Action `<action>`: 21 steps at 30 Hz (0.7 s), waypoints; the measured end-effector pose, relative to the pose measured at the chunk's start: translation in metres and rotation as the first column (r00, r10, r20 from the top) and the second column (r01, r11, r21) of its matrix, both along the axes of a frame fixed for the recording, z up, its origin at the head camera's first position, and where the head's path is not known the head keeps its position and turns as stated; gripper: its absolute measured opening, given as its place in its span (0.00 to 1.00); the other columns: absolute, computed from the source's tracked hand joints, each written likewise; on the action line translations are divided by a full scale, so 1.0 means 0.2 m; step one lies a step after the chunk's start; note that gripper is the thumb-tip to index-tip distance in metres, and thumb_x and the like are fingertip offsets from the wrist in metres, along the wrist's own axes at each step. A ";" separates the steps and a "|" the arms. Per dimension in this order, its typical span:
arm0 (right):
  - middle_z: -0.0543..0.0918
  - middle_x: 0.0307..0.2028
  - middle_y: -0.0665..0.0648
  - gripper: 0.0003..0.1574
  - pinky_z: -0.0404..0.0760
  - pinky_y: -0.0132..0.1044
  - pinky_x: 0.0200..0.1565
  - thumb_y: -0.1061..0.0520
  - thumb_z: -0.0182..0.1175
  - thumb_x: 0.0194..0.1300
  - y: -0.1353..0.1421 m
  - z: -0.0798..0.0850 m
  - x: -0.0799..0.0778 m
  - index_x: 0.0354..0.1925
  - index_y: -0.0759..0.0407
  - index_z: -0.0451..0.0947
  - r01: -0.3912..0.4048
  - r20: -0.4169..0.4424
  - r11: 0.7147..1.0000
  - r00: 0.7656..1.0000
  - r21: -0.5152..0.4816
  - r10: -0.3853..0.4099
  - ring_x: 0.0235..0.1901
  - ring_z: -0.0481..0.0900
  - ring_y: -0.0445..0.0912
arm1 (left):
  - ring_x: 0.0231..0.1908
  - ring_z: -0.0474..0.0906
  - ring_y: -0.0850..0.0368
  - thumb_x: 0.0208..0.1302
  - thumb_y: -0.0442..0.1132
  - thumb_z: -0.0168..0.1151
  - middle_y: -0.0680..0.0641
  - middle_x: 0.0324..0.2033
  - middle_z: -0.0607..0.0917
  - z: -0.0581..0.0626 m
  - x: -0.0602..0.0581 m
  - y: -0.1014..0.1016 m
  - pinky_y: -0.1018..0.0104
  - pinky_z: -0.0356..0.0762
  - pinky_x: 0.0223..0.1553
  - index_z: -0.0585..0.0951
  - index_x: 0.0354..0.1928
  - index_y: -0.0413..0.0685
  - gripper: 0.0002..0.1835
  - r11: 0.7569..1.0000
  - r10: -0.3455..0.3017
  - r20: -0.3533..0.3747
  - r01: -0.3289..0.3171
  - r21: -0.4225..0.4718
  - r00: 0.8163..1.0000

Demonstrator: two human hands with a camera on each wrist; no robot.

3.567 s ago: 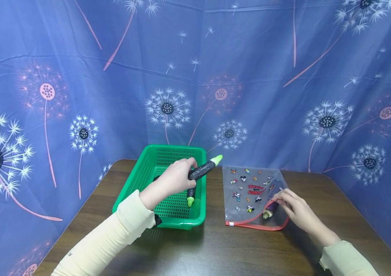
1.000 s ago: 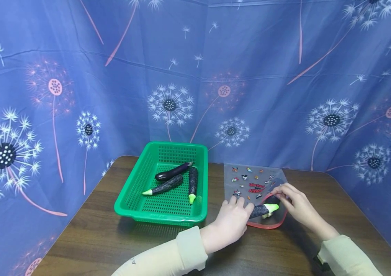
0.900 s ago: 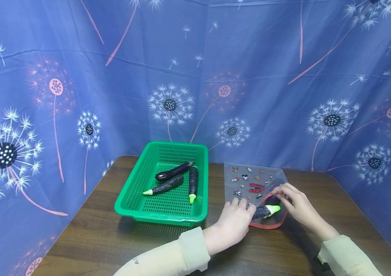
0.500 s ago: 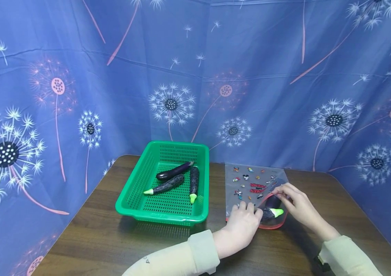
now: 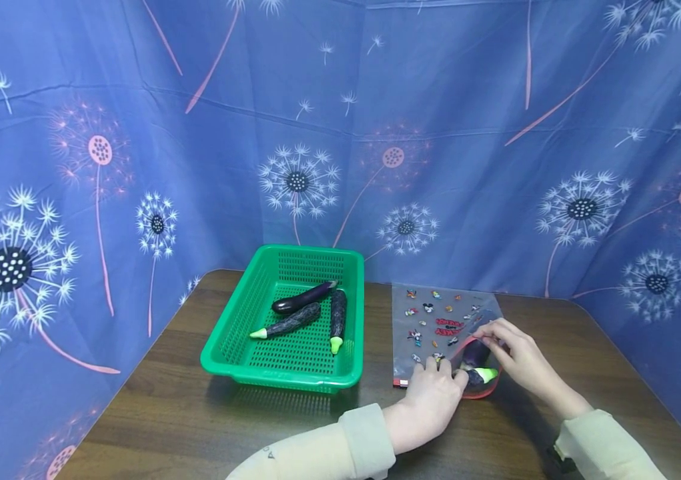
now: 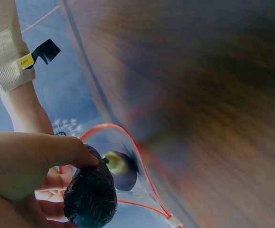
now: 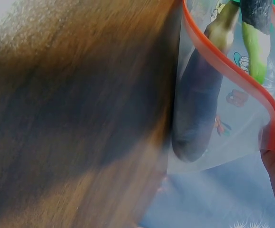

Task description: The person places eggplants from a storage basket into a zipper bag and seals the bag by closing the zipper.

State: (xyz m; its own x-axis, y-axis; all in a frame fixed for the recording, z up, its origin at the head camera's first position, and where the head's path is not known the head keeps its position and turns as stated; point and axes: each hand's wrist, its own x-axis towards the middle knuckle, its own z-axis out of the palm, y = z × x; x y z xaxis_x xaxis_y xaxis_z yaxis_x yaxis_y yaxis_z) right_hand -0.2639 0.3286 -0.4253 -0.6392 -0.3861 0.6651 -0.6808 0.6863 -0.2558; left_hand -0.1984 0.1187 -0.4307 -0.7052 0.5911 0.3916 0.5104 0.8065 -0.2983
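My left hand [image 5: 430, 403] grips a dark, wrinkled eggplant [image 6: 91, 199], its bright green stem end pointing right at the mouth of a clear zip bag [image 5: 406, 333]. The palm covers much of this eggplant in the head view. With thumb and fingers my right hand [image 5: 514, 353] pinches the bag's red rim and keeps the mouth raised. Inside the bag lies a smooth purple eggplant [image 7: 197, 104], its pale stem end toward the opening. In the right wrist view the held eggplant's green tip overlaps the bag opening.
Left of the bag stands a green perforated basket [image 5: 280, 380]. It holds a glossy eggplant [image 5: 302, 298] and two wrinkled ones with green ends. The bag lies on a brown wooden table [image 5: 196, 427], and a blue dandelion-print curtain [image 5: 214, 167] hangs behind.
My left hand lifted the wrinkled eggplant from the basket and carried it right to the bag mouth, edging further right in the last second. The right hand kept pinching the rim.
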 end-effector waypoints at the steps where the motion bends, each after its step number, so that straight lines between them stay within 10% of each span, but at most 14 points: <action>1: 0.79 0.35 0.45 0.22 0.69 0.23 0.37 0.77 0.64 0.49 0.00 0.00 0.00 0.37 0.54 0.80 -0.002 0.001 1.000 1.000 0.003 0.002 0.34 0.74 0.34 | 0.32 0.71 0.60 0.57 0.50 0.62 0.56 0.32 0.76 0.00 0.00 0.00 0.68 0.65 0.26 0.73 0.39 0.65 0.10 1.000 0.004 0.005 -0.004 -0.005 1.000; 21: 0.79 0.34 0.45 0.23 0.70 0.23 0.36 0.78 0.63 0.48 -0.01 0.00 -0.01 0.37 0.54 0.80 -0.046 -0.014 0.999 0.999 0.000 0.046 0.33 0.74 0.34 | 0.31 0.70 0.60 0.60 0.49 0.56 0.56 0.30 0.76 -0.06 0.00 0.11 0.66 0.62 0.24 0.76 0.34 0.65 0.02 0.993 0.114 0.038 -0.112 -0.043 0.993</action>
